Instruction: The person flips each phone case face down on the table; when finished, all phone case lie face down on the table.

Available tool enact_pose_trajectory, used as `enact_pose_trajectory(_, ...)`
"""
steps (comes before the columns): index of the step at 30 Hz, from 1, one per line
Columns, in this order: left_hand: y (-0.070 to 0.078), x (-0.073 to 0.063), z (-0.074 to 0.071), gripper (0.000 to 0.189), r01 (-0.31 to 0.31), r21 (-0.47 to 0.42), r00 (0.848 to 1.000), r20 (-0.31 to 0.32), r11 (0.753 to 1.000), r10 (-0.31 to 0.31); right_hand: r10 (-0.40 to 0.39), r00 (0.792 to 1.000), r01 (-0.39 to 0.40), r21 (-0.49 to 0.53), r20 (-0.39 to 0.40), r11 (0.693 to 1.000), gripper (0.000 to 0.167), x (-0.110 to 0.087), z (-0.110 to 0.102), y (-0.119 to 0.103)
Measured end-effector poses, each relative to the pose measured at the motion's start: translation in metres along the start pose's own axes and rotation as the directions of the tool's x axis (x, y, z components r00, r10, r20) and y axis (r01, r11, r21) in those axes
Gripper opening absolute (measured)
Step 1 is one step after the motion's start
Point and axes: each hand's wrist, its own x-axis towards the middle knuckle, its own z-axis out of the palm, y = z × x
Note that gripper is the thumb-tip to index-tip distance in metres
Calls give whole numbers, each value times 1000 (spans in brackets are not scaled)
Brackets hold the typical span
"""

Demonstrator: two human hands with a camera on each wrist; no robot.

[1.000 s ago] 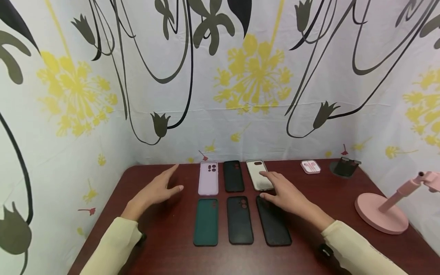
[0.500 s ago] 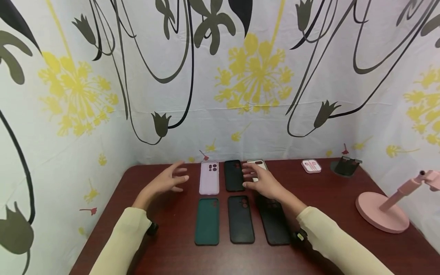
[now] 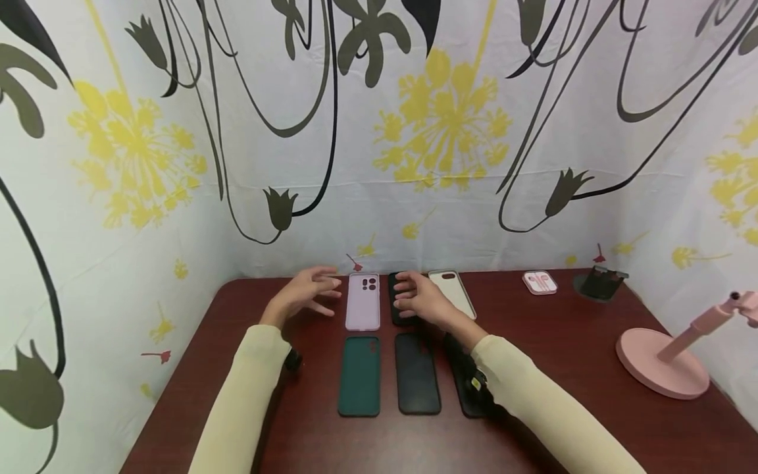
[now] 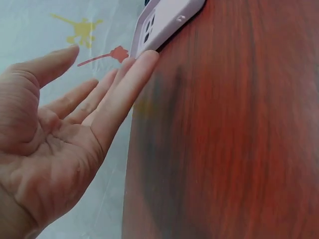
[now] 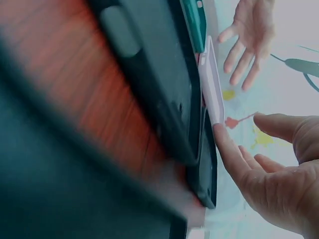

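Observation:
My left hand (image 3: 303, 293) hovers just left of a lilac phone case (image 3: 362, 303), its fingers extended and holding nothing. My right hand (image 3: 428, 301) is over the back row's black phone case (image 5: 207, 172), partly hiding it in the head view. In the right wrist view its fingers are fairly straight, with nothing between them and the thumb. A cream phone case (image 3: 454, 293) lies right of that hand. The front row has a green phone case (image 3: 359, 378), a dark grey phone case (image 3: 417, 378) and another black phone case (image 3: 459, 376), partly covered by my right forearm.
A small pink-and-white box (image 3: 539, 282) and a dark stand (image 3: 601, 283) are at the back right. A pink lamp-like stand (image 3: 663, 362) rises near the table's right edge. Patterned cloth (image 3: 355, 164) hangs behind the dark red table (image 3: 331, 441).
My right hand has moved left from the cream phone case to above the back black one. My left hand has come right, closer to the lilac case. The phone cases keep their places.

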Motion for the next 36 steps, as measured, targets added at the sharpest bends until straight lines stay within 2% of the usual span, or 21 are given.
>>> enact_pose_trajectory(4,2,9,7,62,33,32,999,-16,999,-32,13,1000,-14,28,22,1000,67,11,12,-2)
enact_pose_trajectory(12,5,19,22,58,73,20,995,-74,997,-71,47,999,-48,-55,-24,997,70,22,32,-4)
enact_pose_trajectory(16,6,18,26,60,89,17,994,-70,996,-88,69,996,-74,-91,-50,993,74,22,39,-9)
enact_pose_trajectory(23,15,18,31,77,151,0,988,-37,988,-151,123,991,-126,-55,-62,991,78,24,47,-16)
enact_pose_trajectory(30,19,20,32,73,195,6,980,-48,981,-195,150,988,-153,-122,-39,981,82,25,52,-20)
enact_pose_trajectory(36,19,22,30,71,196,-21,979,-44,980,-197,159,987,-161,-134,-28,978,85,24,53,-23)
